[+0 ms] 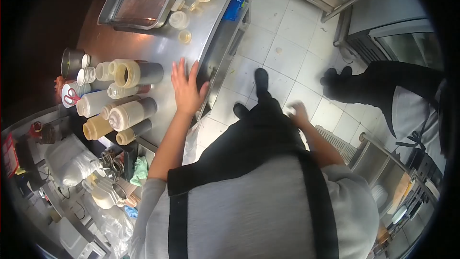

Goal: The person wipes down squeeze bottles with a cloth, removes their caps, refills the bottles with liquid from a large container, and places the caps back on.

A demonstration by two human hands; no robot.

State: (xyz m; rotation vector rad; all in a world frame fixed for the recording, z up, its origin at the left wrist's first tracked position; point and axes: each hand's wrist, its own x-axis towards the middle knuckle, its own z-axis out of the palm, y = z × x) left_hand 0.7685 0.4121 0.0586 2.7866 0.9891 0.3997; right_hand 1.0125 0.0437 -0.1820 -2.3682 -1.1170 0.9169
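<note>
Left hand [188, 88]: fingers released, spread over smooth steel table [153, 52], near cylindrical plastic bottles [139, 114], round caps [179, 20]. Right hand [299, 115] blurred above square tiles [242, 69]; can't tell finger state.

Pale tiled floor [271, 17] — steel counter [155, 50] left — glass-fronted unit [407, 50] right.

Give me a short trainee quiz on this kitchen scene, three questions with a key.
1. Where is the left hand?
A) among the bottles
B) at the edge of the steel counter
C) on the floor
2. True or false: the metal tray is on the counter.
3. Fill in: the scissors have ____ handles.
Key: 1 B; 2 true; 3 red.
</note>
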